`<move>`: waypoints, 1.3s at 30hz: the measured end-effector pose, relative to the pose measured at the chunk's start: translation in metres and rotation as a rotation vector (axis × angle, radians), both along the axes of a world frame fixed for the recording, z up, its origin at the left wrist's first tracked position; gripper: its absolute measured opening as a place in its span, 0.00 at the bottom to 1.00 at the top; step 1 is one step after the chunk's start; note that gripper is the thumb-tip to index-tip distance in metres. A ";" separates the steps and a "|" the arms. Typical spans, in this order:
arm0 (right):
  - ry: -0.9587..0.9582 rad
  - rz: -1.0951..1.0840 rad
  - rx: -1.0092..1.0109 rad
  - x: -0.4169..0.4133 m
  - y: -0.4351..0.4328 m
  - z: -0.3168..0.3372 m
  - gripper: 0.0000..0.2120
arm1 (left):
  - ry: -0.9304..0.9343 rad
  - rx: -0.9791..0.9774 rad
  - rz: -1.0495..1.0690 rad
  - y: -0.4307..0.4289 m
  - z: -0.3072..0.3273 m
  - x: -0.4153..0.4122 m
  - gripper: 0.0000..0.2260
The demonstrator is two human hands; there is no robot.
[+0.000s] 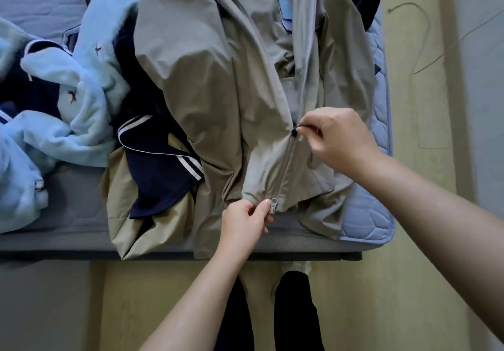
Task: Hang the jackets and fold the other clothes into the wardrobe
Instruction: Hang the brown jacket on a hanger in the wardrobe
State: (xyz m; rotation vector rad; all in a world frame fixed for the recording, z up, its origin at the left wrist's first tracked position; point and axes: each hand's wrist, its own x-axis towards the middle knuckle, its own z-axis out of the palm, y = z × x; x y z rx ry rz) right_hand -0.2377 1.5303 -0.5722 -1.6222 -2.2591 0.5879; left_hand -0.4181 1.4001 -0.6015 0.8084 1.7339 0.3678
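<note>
1. Here, at far left, a light blue fleece garment [81, 83] is lying crumpled on the bed [68, 214].
2. Beside it, a navy garment with white stripes [161, 160] is lying against the khaki jacket's left side.
3. The khaki jacket [212, 78] is lying spread front-up across the middle of the bed, its hem reaching the near edge and its zipper [283, 170] closed partway up.
4. The left hand [245, 222] is pinching the hem just beside the zipper's lower end, fingers curled on the fabric.
5. The right hand [338, 138] is pinching the dark zipper pull [294, 132] partway up the front.
6. At right, a quilted blue pad [362, 214] is showing under the jacket, and a thin cable [425, 37] is lying on the floor.
</note>
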 end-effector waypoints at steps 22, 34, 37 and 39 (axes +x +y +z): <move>0.142 0.107 0.108 -0.007 0.014 0.001 0.05 | 0.334 0.343 -0.480 0.082 0.006 0.005 0.17; 0.175 0.085 0.096 -0.025 0.017 -0.008 0.06 | 0.184 0.273 -0.232 0.092 -0.009 0.003 0.18; 0.193 0.029 0.124 -0.021 0.032 -0.002 0.06 | 0.214 0.168 -0.245 0.061 -0.019 -0.011 0.20; 0.193 0.038 0.128 -0.022 0.033 -0.001 0.05 | 0.182 0.143 -0.225 0.056 -0.018 -0.012 0.18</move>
